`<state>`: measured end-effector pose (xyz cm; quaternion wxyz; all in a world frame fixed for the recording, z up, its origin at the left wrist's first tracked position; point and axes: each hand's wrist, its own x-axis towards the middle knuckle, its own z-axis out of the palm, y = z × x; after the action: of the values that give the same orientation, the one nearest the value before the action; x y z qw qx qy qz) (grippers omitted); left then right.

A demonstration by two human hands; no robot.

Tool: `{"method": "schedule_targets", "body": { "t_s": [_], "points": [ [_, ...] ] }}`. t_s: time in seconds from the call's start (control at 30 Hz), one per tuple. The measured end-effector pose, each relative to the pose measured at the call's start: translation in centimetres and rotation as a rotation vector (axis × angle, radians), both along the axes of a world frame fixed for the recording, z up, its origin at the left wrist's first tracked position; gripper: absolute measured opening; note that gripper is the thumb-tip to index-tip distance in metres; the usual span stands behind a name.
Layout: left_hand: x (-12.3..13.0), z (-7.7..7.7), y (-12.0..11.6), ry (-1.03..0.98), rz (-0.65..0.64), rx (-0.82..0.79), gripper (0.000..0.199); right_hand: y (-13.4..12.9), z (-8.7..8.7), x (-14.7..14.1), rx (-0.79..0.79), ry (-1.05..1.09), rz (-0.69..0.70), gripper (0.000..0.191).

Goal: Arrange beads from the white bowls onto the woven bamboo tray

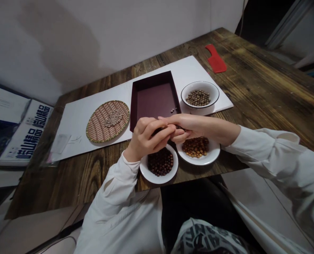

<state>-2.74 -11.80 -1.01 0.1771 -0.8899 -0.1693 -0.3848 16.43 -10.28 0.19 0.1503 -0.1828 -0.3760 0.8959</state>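
Beads (pixel 157 132) mostly hidden between left hand (pixel 148 135) and right hand (pixel 196 127)

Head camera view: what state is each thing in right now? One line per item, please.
Left hand, fingers curled, touching the right hand
Right hand, fingers pinched, contents hidden
Maroon box, open, a few small beads inside
Woven round tray, pale beads heaped at centre
Far white bowl, holding pale beads
Near-right white bowl, holding amber beads
Near-left white bowl, holding dark brown beads
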Motion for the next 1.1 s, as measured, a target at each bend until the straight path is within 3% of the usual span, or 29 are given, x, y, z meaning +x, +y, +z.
{"method": "schedule_targets", "body": {
  "t_s": [0.13, 0.3, 0.57, 1.1],
  "points": [
    [0.1, 0.2, -0.1, 0.099, -0.019, -0.015, 0.032, 0.1, -0.2, 0.0, -0.032, 0.002, -0.007, 0.052],
    [0.3, 0.3, -0.1, 0.072, -0.021, 0.063, 0.028, 0.1, 0.2, 0.1, -0.062, -0.03, -0.012, 0.056],
    [0.3, 0.2, 0.0, 0.071, -0.025, 0.036, 0.031, 0.0, 0.9, -0.1, -0.113, -0.083, -0.096, 0.053],
    [0.4, 0.7, -0.3, 0.093, -0.017, 0.056, 0.03, 0.3, 0.5, 0.0, -0.107, -0.056, -0.096, 0.051]
  ]
}}
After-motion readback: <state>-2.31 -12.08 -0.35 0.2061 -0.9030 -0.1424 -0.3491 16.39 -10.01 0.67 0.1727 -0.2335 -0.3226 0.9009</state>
